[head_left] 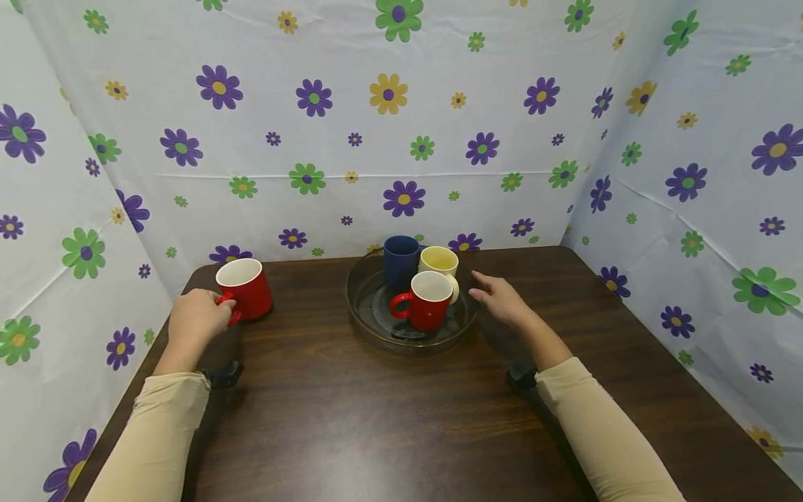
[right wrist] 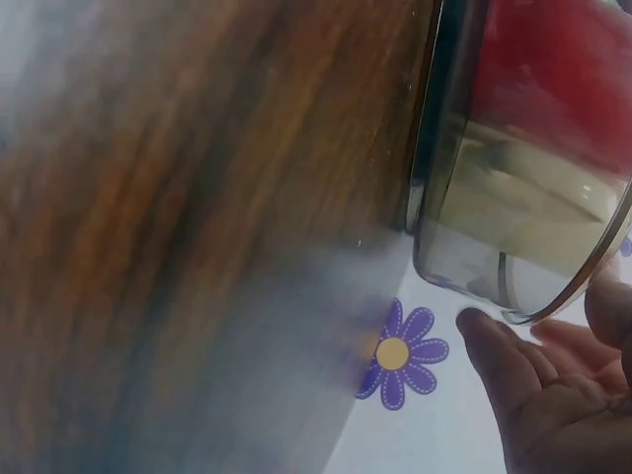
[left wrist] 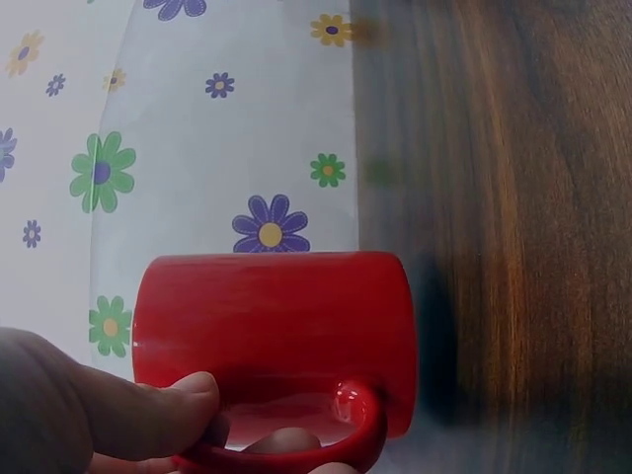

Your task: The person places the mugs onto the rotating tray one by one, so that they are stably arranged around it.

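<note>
At the table's far left, my left hand grips the handle of a red mug with a white inside. The mug is upright, and in the left wrist view the thumb presses the top of its handle. My right hand is beside the right rim of a round clear tray, its fingers fairly straight and spread. The fingertips come right up to the glass wall in the right wrist view. Inside the tray stand a blue cup, a yellow mug and a second red mug.
The dark wooden table is bordered at the back and both sides by a white flowered cloth. The tray sits near the table's back edge, right of the held mug. A dark wrist device is on the left wrist.
</note>
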The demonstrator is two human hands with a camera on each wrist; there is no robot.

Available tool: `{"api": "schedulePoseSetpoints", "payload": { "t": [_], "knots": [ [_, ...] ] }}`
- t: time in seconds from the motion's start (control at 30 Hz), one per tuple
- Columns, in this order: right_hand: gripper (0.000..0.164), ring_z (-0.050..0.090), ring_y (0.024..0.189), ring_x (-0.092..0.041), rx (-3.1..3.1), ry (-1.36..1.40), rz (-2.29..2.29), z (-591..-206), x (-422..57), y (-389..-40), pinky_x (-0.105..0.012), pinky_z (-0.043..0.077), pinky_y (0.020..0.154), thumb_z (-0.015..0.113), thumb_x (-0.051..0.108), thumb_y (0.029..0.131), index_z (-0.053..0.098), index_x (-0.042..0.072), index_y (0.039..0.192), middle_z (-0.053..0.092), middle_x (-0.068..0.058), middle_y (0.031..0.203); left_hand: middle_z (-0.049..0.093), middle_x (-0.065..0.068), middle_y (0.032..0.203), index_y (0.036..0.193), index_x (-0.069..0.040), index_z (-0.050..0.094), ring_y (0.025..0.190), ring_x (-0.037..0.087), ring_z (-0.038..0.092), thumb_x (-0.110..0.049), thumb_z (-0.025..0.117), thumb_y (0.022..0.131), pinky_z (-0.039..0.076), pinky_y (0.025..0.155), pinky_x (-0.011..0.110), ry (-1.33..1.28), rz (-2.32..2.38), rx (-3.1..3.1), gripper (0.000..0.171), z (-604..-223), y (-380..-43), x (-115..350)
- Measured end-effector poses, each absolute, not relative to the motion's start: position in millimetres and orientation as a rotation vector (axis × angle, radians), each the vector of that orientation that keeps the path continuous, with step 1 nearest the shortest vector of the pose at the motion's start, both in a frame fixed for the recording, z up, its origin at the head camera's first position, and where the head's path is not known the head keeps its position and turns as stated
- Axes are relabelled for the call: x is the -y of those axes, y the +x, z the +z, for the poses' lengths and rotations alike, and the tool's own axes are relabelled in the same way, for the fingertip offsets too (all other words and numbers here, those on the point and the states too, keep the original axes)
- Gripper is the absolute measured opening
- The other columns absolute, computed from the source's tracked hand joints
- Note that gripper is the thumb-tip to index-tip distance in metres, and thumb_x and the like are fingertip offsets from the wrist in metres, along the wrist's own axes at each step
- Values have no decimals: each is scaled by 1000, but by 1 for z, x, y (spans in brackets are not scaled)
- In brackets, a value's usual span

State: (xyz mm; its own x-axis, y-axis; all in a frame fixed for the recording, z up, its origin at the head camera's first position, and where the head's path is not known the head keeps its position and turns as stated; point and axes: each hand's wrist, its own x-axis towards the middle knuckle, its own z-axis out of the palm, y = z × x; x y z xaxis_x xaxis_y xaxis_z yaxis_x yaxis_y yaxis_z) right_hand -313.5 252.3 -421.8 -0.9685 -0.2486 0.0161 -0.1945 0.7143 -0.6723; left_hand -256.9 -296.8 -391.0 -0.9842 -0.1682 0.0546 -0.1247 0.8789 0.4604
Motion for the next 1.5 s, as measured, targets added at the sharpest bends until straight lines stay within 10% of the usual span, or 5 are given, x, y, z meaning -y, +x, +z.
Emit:
{"api": "schedulePoseSetpoints", "payload": {
  "t": [1.5],
  "knots": [
    [56,42,139,-49,-2936,-338,-1015,-423,-258,-317,-63,35,112,54,23,107,38,0,155,41,-28,154,72,15,75,105,11,73,67,28,55,-24,62,99,45,50,31,58,-719,2896,38,-372,-248,274]
  ]
}}
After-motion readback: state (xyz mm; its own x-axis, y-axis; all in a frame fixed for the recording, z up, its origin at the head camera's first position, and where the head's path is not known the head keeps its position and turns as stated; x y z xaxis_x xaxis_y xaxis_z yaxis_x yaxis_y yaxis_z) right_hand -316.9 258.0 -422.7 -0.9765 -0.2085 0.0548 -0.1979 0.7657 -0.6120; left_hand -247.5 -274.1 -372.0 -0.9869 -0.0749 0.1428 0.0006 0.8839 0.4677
